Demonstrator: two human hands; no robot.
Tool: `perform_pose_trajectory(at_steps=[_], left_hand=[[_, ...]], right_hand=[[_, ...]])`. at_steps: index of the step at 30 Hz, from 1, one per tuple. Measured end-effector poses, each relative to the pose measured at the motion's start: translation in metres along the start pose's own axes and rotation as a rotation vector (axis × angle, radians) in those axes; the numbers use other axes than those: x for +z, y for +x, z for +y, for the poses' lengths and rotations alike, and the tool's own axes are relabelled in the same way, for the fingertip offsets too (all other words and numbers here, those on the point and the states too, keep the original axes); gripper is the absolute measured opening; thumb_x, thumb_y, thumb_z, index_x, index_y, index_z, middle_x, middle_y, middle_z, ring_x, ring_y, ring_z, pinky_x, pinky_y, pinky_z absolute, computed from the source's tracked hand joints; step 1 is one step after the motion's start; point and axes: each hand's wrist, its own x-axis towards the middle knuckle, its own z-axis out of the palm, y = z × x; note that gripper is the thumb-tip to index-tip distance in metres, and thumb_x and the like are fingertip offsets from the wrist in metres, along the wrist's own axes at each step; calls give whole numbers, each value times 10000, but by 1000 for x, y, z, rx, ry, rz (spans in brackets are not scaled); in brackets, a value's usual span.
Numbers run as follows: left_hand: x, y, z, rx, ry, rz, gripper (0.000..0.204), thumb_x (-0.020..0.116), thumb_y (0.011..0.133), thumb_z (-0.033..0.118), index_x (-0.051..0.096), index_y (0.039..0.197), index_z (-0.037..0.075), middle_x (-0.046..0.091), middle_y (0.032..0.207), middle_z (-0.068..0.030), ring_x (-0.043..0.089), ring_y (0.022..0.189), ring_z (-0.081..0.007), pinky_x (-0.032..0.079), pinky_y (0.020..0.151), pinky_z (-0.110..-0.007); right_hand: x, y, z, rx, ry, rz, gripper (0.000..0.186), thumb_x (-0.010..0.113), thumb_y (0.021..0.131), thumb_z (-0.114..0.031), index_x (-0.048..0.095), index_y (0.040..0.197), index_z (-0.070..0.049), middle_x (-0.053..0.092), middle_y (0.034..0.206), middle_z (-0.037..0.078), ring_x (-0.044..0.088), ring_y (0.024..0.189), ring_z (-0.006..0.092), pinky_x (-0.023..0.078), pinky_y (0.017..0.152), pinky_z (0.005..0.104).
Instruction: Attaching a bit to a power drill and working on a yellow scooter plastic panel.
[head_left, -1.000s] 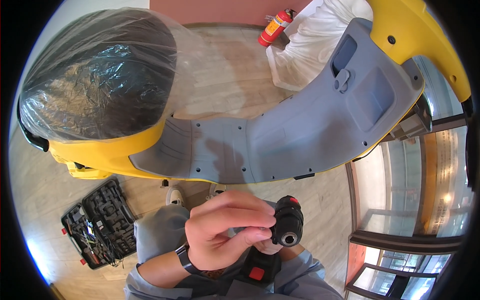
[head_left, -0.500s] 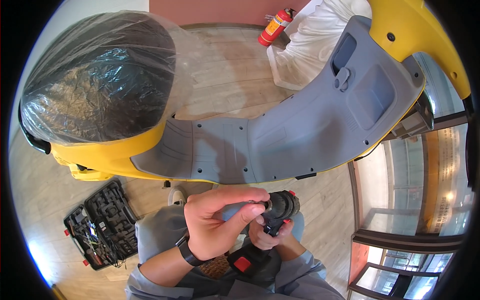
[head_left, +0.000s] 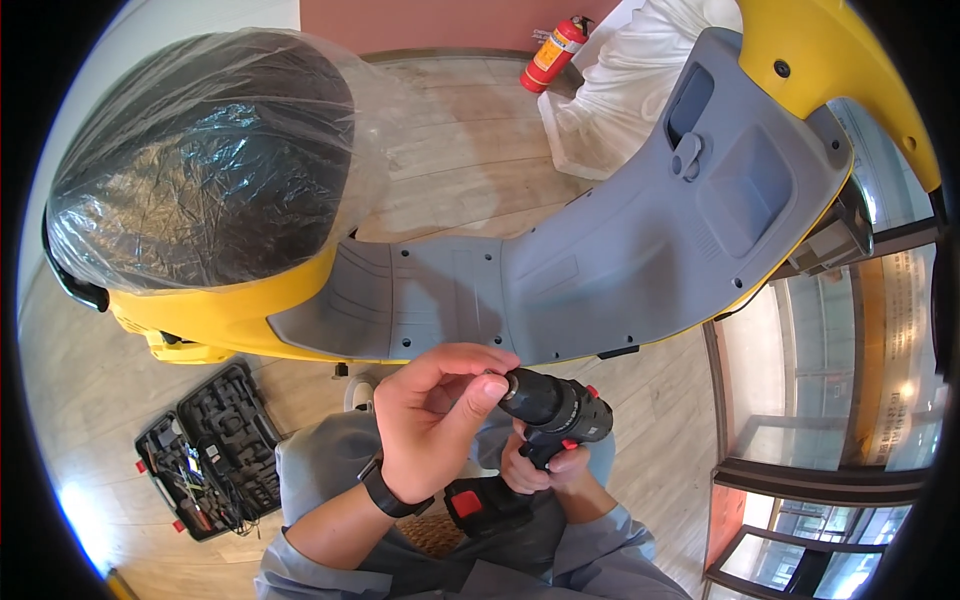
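Observation:
A black cordless drill (head_left: 560, 405) with red accents lies across my lap area, its chuck facing left. My right hand (head_left: 540, 465) is wrapped round its grip, above the battery (head_left: 485, 505). At the chuck's front, my left hand (head_left: 430, 420) holds thumb and fingers in a pinch; whatever is between the fingertips is too small and covered to make out. Just beyond both hands stretches the grey footboard (head_left: 445, 290) of a yellow scooter (head_left: 215, 315), dotted with several dark screw holes. Clear plastic film covers its black seat (head_left: 210, 160).
An open black tool case (head_left: 225, 450) lies on the wood-look floor at lower left, with tools and cables inside. Past the scooter stand a red fire extinguisher (head_left: 555, 55) and a white draped cloth (head_left: 630, 90). Glass doors (head_left: 800, 370) line the right side.
The drill has turned slightly and more of its chuck shows. My left fingertips have shifted a little left and up, toward the chuck's front end. My right hand keeps its grip.

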Motion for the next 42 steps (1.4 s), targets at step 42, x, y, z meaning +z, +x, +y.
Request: perform_pose_trajectory(at_steps=[42], left_hand=[[-11,25,-29,-464,-524,219,163,491,1040,170,567,1061,27,633,1191,-174,645,1087,-285,524,964,-410]], right_hand=[[-10,0,20,-86,-927,559,272,675,850,-119,474,1008,-28,566,694,48,549,643,127,456,617,301]])
